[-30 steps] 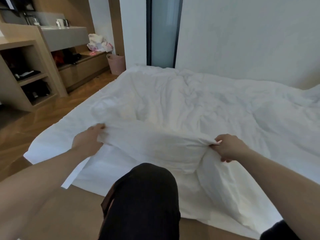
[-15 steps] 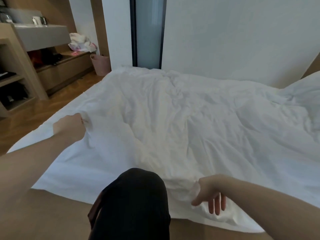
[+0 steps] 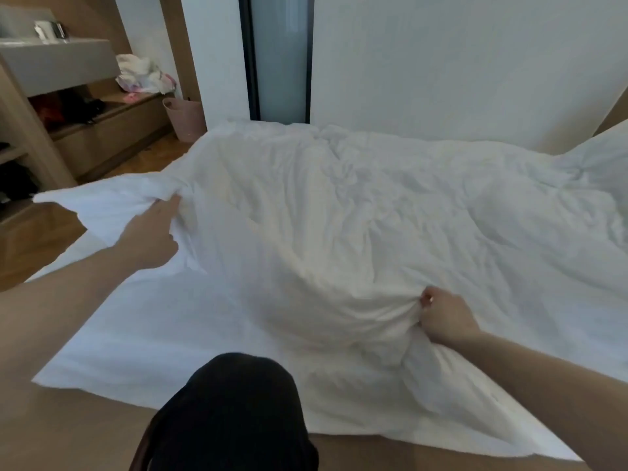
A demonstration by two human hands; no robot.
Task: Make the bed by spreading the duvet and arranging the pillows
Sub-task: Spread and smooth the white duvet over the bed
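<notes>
- Head view: the duvet [image 3: 373, 205] lies across the bed [image 3: 112, 338], crumpled and bunched, with its near edge short of the foot of the bed.
- Left hand [image 3: 149, 236]: grip closed on a lifted fold at the duvet's left corner, raised clear of the bed.
- Right hand [image 3: 445, 317]: grip clenched on a gathered bunch of duvet near the front edge.
- Progress, as a judgement: spreading is under way but incomplete; heavy creases remain, and the bare sheet shows in front.
- Pillow [image 3: 598, 154]: one is partly visible at far right, at the head end; its arrangement cannot be judged.
- Containers: a pink bin [image 3: 187, 119] stands on the floor beyond the bed; its contents are not visible.
- Shelf [image 3: 136, 100]: carries a heap of pale cloth [image 3: 142, 74].
</notes>
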